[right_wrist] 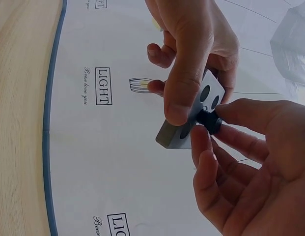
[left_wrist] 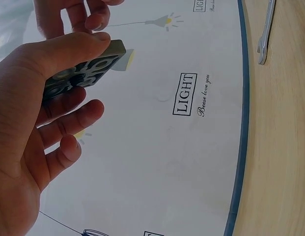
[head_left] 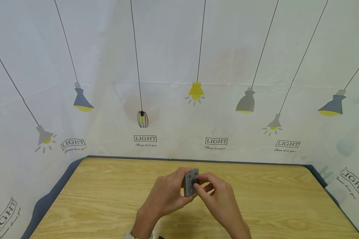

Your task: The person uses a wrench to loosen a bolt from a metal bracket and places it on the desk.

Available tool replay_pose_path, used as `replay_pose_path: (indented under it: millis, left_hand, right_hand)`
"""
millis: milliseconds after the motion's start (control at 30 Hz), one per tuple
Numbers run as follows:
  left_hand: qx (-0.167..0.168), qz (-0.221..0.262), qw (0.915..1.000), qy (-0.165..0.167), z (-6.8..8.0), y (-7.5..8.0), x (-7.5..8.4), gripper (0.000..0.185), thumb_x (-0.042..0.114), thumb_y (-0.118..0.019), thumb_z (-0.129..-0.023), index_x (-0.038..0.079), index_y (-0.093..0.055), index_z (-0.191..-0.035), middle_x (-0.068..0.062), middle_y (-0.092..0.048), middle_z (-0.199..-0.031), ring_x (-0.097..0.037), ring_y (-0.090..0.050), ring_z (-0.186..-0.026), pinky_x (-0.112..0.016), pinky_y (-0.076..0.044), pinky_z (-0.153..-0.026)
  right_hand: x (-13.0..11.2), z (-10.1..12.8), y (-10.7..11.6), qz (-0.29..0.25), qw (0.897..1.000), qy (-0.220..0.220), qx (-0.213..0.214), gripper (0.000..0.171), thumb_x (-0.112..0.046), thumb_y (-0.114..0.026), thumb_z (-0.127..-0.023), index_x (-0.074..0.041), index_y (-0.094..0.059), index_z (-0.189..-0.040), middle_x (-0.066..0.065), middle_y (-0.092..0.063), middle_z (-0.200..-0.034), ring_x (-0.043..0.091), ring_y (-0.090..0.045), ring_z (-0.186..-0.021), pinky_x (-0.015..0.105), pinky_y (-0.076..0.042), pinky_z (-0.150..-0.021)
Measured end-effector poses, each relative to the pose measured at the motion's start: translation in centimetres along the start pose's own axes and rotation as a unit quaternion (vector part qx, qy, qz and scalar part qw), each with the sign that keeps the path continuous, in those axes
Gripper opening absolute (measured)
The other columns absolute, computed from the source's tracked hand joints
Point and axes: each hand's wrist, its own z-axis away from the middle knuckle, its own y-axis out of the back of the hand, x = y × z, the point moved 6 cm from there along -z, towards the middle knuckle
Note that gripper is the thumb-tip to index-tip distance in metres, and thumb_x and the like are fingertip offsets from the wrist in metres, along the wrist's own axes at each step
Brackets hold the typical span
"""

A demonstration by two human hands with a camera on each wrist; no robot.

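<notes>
My left hand [head_left: 166, 192] grips a small grey metal block [head_left: 187, 190] by its edges, above the wooden table. Several round holes go through the block's face, as the right wrist view shows. Between thumb and fingertips, my right hand [head_left: 222, 198] pinches a short black bolt [right_wrist: 211, 122] with a round head. The bolt stands at a hole near the middle of that face; how deep it sits is hidden. In the left wrist view the block's other face [left_wrist: 88, 73] shows dark recesses, partly covered by the left thumb.
A silver open-ended wrench [left_wrist: 263, 46] lies on the wooden table [head_left: 107, 192]. White sheeting [head_left: 173, 113] printed with lamps hangs behind and at both sides, with a blue strip along the table's edge. A small dark thing [head_left: 161, 237] shows at the bottom edge of the head view.
</notes>
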Motion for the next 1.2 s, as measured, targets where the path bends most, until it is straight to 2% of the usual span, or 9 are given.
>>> replay_pose_path:
  millis: [233, 600, 1200]
  left_hand:
    - [-0.001, 0.002, 1.0000, 0.000, 0.01, 0.01, 0.02, 0.066, 0.037, -0.086, -0.074, 0.013, -0.055, -0.127, 0.003, -0.071, -0.102, -0.005, -0.064, -0.070, -0.016, -0.045, -0.055]
    - [0.002, -0.008, 1.0000, -0.002, -0.01, 0.04, 0.09, 0.065, 0.038, -0.086, -0.074, 0.013, -0.055, -0.126, 0.004, -0.070, -0.101, -0.001, -0.062, -0.071, -0.016, -0.045, -0.055]
    - [0.006, -0.006, 0.9999, -0.007, -0.02, 0.15, 0.17, 0.066, 0.034, -0.088, -0.072, 0.013, -0.055, -0.125, 0.005, -0.069, -0.098, -0.003, -0.064, -0.070, -0.015, -0.044, -0.054]
  right_hand:
    - [-0.13, 0.01, 0.04, 0.009, 1.000, 0.005, -0.001, 0.019, -0.010, -0.077, -0.086, -0.022, -0.072, -0.099, -0.008, -0.073, -0.096, 0.002, -0.061, -0.069, 0.022, -0.050, -0.059]
    - [-0.25, 0.14, 0.06, 0.018, 1.000, 0.022, 0.003, 0.024, -0.006, -0.078, -0.083, -0.023, -0.072, -0.099, -0.007, -0.072, -0.098, 0.002, -0.061, -0.069, 0.023, -0.049, -0.059]
    - [-0.68, 0.26, 0.14, 0.026, 0.998, 0.059, 0.016, 0.031, 0.003, -0.079, -0.079, -0.021, -0.072, -0.097, -0.007, -0.070, -0.096, 0.002, -0.062, -0.068, 0.022, -0.050, -0.057]
